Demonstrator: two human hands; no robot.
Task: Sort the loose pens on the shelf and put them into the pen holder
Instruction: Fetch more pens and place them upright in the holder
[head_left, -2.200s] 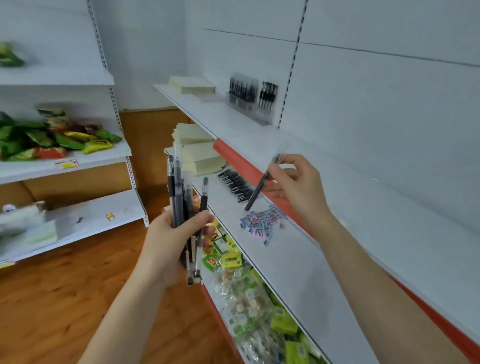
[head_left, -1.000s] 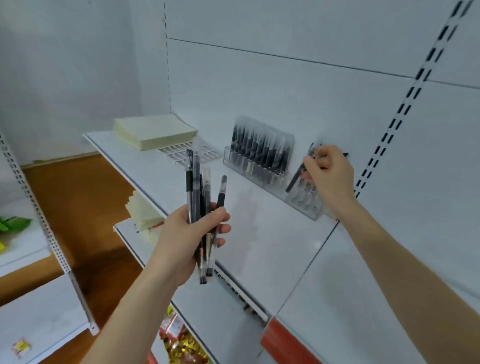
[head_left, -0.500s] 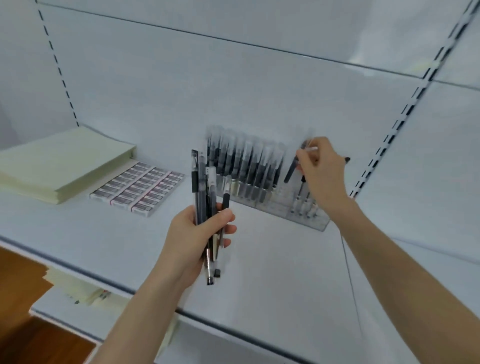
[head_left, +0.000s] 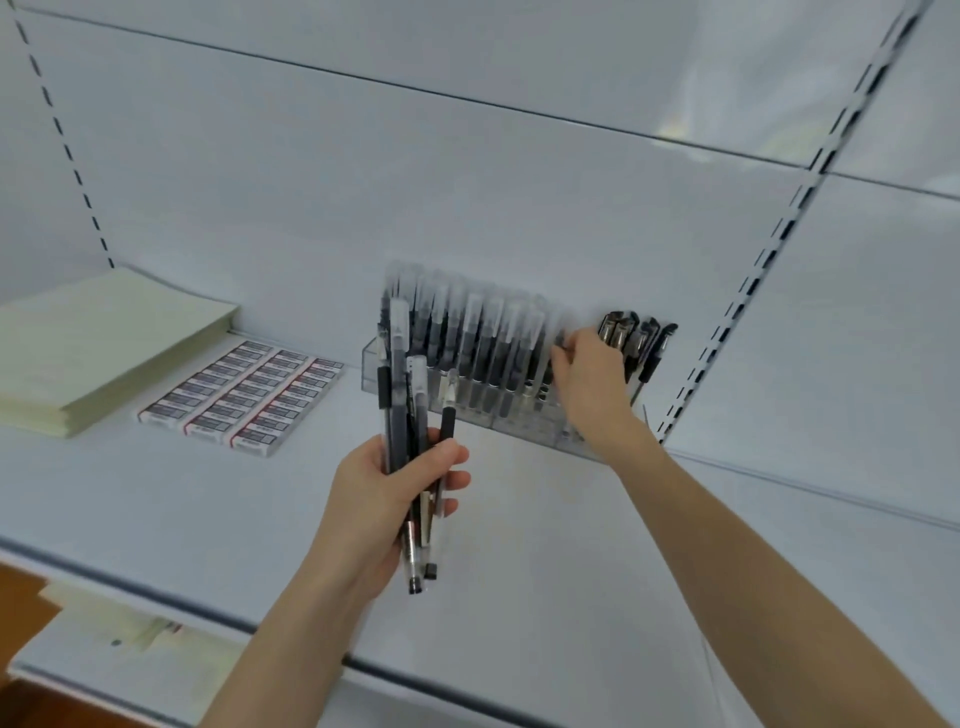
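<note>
Pens (head_left: 397, 395), several gripped in the left hand (head_left: 384, 499) just in front of the mostly filled pen holder (head_left: 371, 364), are left to slot, while the right hand's (head_left: 592, 387) fingers (head_left: 563, 359) curl at its slots, hold unclear.

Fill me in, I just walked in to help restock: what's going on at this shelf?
A person is sorting pens into the clear holder at the back of the shelf. The left hand grips a bundle of pens upright in front of it. The right hand reaches to the holder's row of capped pens, fingertips at one pen's top; blur hides whether it pinches it. Erasers and a paper stack lie to the left.
</note>
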